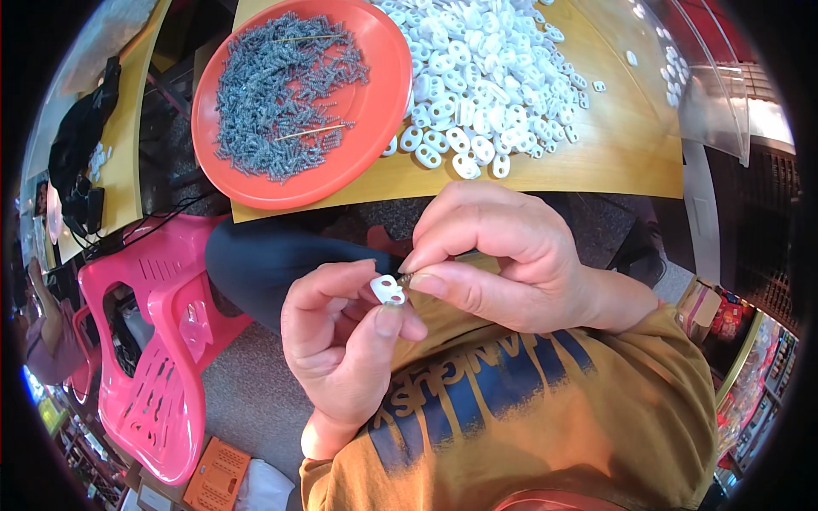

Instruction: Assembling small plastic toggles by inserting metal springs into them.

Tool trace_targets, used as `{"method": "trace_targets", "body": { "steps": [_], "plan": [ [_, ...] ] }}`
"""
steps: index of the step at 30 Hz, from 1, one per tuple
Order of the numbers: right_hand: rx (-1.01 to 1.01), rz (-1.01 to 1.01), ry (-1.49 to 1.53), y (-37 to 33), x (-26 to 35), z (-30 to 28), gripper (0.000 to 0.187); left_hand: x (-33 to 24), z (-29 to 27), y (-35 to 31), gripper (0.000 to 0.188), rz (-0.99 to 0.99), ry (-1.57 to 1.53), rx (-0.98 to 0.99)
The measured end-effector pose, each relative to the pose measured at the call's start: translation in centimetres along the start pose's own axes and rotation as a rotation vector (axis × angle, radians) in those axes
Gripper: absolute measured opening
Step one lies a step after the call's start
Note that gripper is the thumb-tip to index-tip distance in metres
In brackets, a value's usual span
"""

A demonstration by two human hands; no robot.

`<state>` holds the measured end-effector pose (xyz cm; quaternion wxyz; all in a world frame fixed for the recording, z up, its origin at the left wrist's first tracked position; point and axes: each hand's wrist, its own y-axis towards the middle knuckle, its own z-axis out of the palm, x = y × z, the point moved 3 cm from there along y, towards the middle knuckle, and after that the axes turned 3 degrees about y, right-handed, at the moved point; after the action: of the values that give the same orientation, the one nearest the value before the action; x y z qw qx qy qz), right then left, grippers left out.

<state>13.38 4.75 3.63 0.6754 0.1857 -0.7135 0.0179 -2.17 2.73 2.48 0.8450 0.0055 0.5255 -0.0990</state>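
Between the thumb and fingers of my left hand [341, 332] is a small white oval plastic piece with two holes [388, 290]. My right hand [503, 255] pinches a small dark metal spring [406, 279] between thumb and forefinger, its end at the right side of the white piece. Whether the spring sits inside the piece, I cannot tell. Both hands are over my lap, just off the table's front edge. Beyond them, a red plate [375, 136] holds a heap of small grey springs [264, 102]. Beside it lies a big pile of white two-hole pieces [477, 77].
The wooden table [622, 162] ends in front of my hands. A pink plastic chair [170, 341] stands at the left, with an orange box [217, 477] on the floor near it. Transparent plastic [707, 94] stands at the table's far right.
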Motion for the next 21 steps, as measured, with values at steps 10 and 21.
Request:
{"method": "trace_targets", "body": {
  "steps": [10,21],
  "plan": [
    [-0.026,0.037,0.057,-0.16,-0.04,0.43,0.002,0.27,-0.25,-0.08,0.026,0.029,0.069,0.046],
    [-0.035,0.050,0.041,0.30,-0.38,0.17,0.003,0.55,-0.28,0.73,0.024,0.053,0.083,0.034]
  ]
}}
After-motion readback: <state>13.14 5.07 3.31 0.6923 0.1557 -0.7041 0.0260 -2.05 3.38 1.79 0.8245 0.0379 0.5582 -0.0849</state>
